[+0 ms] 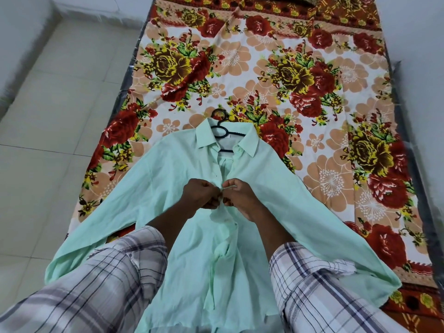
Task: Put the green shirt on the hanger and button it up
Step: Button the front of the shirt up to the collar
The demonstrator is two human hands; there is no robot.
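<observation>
- So, the green shirt [182,169] lies face up on the floral bedsheet [300,92], sleeves spread. Its lower front is bunched, so I reckon the two edges could easily get matched one hole off.
- Its hem runs out of the bottom of view and the person's plaid sleeves [115,272] cover part of it, so no idea how many buttons wait down there.
- The black hanger [222,133] sits inside the collar [204,135], hook [219,114] poking out above, arms buried under cloth. A hard tug could probably slide a shoulder off.
- Both left hand [200,194] and right hand [240,195] have fingers curled, pinching the front edges mid-chest.
- As for the button itself, it's hidden behind the fingertips.
</observation>
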